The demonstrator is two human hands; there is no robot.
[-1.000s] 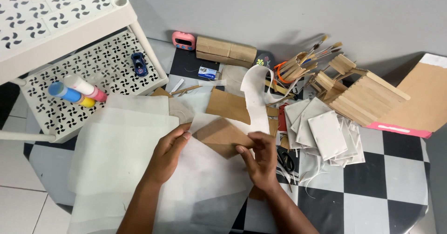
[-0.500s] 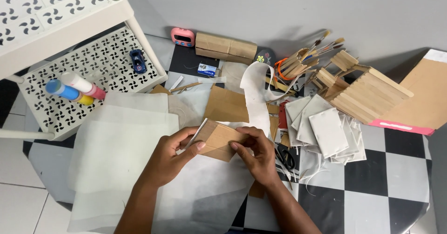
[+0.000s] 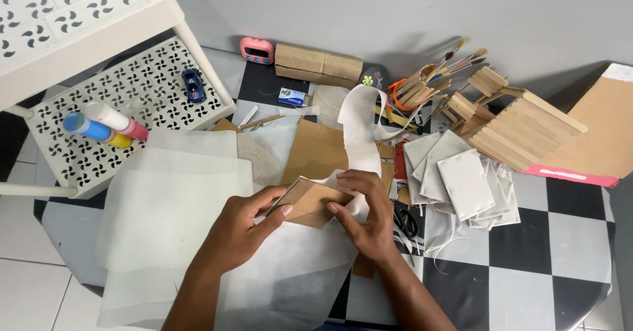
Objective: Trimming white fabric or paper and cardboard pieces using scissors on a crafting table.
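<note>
PROGRESS: cardboard piece (image 3: 310, 202) seems only partly covered, white strip (image 3: 359, 123) looped over its right end, most brown bare | GRIP: left hand (image 3: 241, 229) pinches its left edge; right hand (image 3: 366, 212) presses strip on it | PACKAGES: small blue-white box (image 3: 291, 96) beyond; pink-edged brown envelope (image 3: 593, 140) far right

Left hand (image 3: 241, 229) and right hand (image 3: 366, 215) pinch (fingers curled) inward

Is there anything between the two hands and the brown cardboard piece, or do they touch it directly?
Nothing visible: the left hand and the right hand both grip the brown cardboard piece directly, with white fabric at its right edge.
</note>
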